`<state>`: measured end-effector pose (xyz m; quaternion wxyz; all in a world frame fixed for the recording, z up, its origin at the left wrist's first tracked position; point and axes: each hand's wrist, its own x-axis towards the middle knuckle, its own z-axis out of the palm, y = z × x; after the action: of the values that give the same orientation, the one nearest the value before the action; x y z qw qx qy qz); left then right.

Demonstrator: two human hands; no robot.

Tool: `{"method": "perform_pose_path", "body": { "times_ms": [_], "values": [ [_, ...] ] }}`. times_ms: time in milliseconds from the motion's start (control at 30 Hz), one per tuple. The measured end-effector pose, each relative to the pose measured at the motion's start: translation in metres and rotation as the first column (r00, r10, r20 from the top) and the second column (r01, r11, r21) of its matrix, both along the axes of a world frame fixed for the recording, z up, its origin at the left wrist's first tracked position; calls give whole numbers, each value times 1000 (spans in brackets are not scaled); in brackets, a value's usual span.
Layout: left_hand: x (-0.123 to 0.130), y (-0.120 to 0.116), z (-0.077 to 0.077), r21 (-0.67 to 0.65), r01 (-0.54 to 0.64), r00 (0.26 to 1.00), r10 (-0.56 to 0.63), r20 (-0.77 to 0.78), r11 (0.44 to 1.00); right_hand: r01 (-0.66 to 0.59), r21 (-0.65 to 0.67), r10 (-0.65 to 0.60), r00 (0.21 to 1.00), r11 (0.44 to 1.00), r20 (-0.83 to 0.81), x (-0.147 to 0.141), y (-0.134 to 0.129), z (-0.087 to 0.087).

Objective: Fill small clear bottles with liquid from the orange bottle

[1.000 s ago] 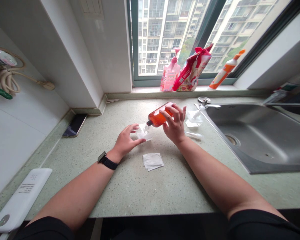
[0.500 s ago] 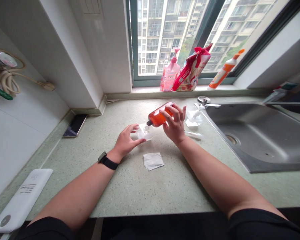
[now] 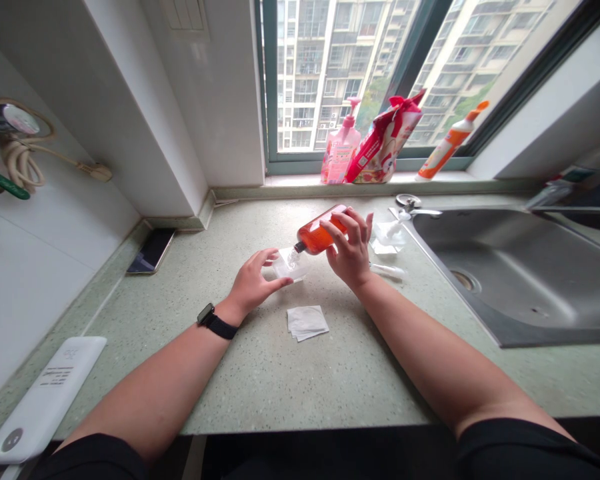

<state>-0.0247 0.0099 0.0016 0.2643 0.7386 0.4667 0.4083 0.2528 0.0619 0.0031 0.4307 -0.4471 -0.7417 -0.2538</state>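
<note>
Tilted down to the left, an orange-red see-through bottle (image 3: pixel 315 235) is held by my right hand (image 3: pixel 350 250), fingers wrapped round its base end. Its dark neck lies over a small clear plastic box (image 3: pixel 289 267), and clear, bubbly-looking stuff shows at the mouth. My left hand (image 3: pixel 255 280) grips the box from the left, thumb on the near side and fingers on the far side. A short stack of white tissues or pads (image 3: pixel 307 323) lies on the counter nearer to me.
Right of my hand lie a clear plastic pump top (image 3: pixel 393 230) and a white tube-like item (image 3: pixel 387 271), beside the steel sink (image 3: pixel 520 267). A phone (image 3: pixel 151 251) and a white power bank (image 3: pixel 45 400) lie left. A pink pump bottle (image 3: pixel 341 153) stands on the sill.
Both hands, the bottle and the box hold nearly the same pose. The whole view has shifted very slightly.
</note>
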Motion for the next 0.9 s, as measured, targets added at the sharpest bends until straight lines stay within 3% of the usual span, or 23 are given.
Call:
{"method": "perform_pose_path", "body": {
  "times_ms": [433,900],
  "values": [
    [0,0,1,24,2,1000,-2,-1,1000,-13,60,12,1000,998,13,0,1,0],
    [0,0,0,37,10,1000,-10,11,999,3,9,-3,1000,1000,6,1,1,-1]
  ]
}}
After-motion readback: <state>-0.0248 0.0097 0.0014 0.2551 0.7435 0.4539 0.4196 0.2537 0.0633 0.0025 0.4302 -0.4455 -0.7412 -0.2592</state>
